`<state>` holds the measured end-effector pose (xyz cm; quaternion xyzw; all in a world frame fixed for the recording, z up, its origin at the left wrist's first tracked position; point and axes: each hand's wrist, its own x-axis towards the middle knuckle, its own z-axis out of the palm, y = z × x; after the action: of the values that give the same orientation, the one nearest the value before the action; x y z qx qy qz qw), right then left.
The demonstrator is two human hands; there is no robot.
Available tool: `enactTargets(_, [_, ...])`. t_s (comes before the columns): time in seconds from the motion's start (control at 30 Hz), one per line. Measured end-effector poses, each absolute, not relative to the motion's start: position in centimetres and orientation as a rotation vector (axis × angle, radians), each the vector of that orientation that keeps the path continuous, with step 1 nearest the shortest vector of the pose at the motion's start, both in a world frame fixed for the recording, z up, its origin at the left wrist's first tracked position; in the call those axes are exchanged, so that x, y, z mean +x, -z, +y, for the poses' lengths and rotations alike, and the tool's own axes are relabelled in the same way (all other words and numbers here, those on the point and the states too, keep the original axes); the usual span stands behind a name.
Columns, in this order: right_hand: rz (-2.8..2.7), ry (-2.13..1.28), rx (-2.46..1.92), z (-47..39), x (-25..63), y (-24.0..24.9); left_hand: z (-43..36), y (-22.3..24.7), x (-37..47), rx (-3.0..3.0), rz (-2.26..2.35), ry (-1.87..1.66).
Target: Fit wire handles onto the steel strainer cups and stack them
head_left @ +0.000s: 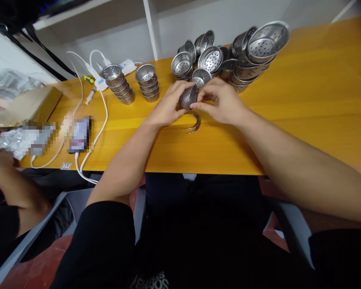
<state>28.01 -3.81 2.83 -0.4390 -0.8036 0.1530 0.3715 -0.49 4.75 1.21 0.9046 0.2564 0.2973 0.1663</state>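
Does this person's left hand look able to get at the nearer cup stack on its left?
Probably yes: nothing seems to stand between the left hand and that cup stack, though the hand is busy holding a metal cup.

We count two separate cup stacks [117, 85] at left, one handheld cup [188, 97], one syringe [90, 96], one number label [65, 166]. Clustered cups [210, 59] overlap, untallied; curved wires [198, 122], several.

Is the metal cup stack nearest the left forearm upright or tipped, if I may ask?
Upright: the stack stands on the table, its top cup's mouth facing up.
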Motion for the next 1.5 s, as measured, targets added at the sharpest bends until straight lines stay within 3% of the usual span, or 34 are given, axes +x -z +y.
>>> enactTargets(0.33, [-1.916,-0.316,-1.067,-3.2,29.0,-2.8,4.4,-2.4,-1.8,2.602,0.821,-0.837])
enactTargets(0.63, [-1.905,-0.386,-1.08,-3.5,29.5,-3.0,8.6,-3.2,-7.0,2.408,1.286,-1.253])
enactTargets(0.8, [-1.943,-0.391,-1.082,-3.7,29.1,-3.1,11.8,-1.3,-8.5,2.168,1.405,-1.839])
enactTargets(1.0, [-1.984,-0.376,-1.067,-3.3,29.3,-2.4,15.6,1.4,-9.2,2.347,1.486,-1.418])
enactTargets(1.13, [-1.976,-0.394,-1.043,-3.4,29.2,-2.4,17.1,2.6,-9.2,2.136,1.468,-1.669])
enactTargets(1.33, [-1.978,-0.39,-1.058,-3.5,29.1,-2.5,14.1,0.7,-7.7,1.878,1.269,-1.879])
enactTargets(1.5, [-1.963,-0.394,-1.051,-3.3,29.1,-2.2,11.7,-0.9,-7.4,2.128,1.39,-1.396])
